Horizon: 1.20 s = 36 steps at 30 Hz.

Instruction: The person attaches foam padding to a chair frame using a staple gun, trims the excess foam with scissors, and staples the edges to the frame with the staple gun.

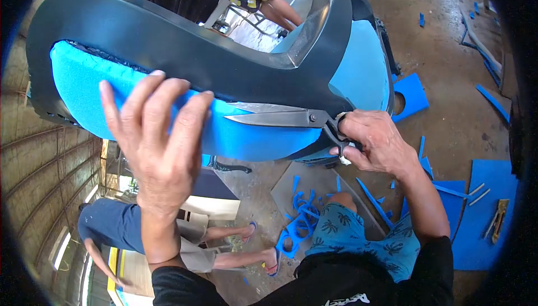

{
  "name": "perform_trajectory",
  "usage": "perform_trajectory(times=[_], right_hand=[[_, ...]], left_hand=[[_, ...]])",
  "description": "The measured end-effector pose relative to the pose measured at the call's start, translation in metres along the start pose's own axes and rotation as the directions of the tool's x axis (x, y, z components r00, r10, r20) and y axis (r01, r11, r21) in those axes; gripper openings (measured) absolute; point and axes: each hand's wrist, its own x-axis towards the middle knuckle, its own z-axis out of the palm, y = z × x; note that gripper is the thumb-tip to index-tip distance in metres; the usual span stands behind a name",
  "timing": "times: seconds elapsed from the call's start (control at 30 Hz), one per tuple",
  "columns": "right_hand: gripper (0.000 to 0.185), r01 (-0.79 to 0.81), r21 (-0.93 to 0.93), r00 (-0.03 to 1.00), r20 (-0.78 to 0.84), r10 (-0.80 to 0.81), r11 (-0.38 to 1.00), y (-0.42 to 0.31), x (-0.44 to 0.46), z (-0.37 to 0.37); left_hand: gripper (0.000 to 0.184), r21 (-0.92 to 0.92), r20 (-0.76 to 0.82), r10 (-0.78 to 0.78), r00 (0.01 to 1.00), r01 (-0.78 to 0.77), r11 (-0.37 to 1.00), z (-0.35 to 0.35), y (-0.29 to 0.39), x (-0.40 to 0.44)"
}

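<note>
Blue foam (pixel 252 142) covers the side of a large dark curved frame (pixel 224 54), which looks like part of a seat. My left hand (pixel 162 132) lies on the foam with its fingers spread, the fingertips at the foam's upper edge beside the frame. In my right hand (pixel 372 140) are large metal scissors (pixel 280 118), fingers through the handles. Their blades point left along the foam's upper edge, slightly apart, one over the blue surface and the other at the seam. The tips are just right of my left fingers.
A person (pixel 117 227) stands at the lower left, another person's legs (pixel 283 12) show behind the frame. Blue scraps (pixel 302 222) litter the floor. Pliers (pixel 496 222) lie on a blue sheet (pixel 482 171) at the right.
</note>
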Motion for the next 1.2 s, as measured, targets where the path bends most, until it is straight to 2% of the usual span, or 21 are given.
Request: perform_trajectory(times=[0.07, 0.2, 0.4, 0.5, 0.57, 0.73, 0.93, 1.0, 1.2], right_hand=[[0.031, -0.003, 0.01, 1.0, -0.005, 0.003, 1.0, 0.0, 0.0, 0.002], [0.03, 0.003, 0.018, 1.0, -0.02, -0.002, 1.0, 0.002, 0.0, 0.009], [0.028, 0.008, 0.042, 0.999, -0.051, -0.005, 0.999, 0.006, -0.001, 0.015], [0.025, 0.015, 0.129, 0.999, -0.039, -0.01, 0.991, 0.008, -0.004, 0.019], [0.025, -0.034, 0.219, 0.999, -0.03, 0.041, 0.975, 0.004, -0.007, 0.025], [0.034, -0.055, 0.207, 0.996, -0.063, 0.07, 0.977, -0.005, -0.006, 0.032], [0.035, -0.031, 0.033, 0.995, -0.099, 0.034, 0.999, -0.01, 0.0, 0.026], [0.041, 0.023, -0.006, 0.984, -0.179, -0.024, 1.0, -0.009, 0.005, 0.028], [0.037, -0.007, -0.033, 0.994, -0.111, 0.003, 0.999, -0.009, 0.009, 0.019]], left_hand=[[0.03, 0.046, -0.046, -0.007, 0.999, 0.009, 0.999, 0.001, -0.009, -0.003], [0.029, 0.02, -0.072, -0.005, 0.997, 0.006, 1.0, 0.005, -0.009, -0.006], [0.027, -0.01, -0.023, -0.048, 0.999, 0.048, 0.999, 0.001, -0.007, -0.002], [0.028, -0.026, -0.016, -0.041, 0.999, 0.041, 0.999, -0.001, -0.009, -0.001], [0.028, -0.021, -0.023, -0.04, 0.999, 0.039, 0.999, -0.001, -0.01, -0.001], [0.027, -0.026, -0.048, -0.036, 0.998, 0.035, 0.999, -0.002, -0.008, -0.002], [0.025, 0.001, -0.052, 0.038, 0.998, -0.038, 0.999, -0.01, -0.01, 0.001], [0.023, 0.001, -0.047, 0.032, 0.998, -0.032, 0.999, -0.011, -0.008, -0.002], [0.022, 0.005, -0.076, 0.029, 0.997, -0.028, 1.0, -0.008, -0.007, -0.007]])
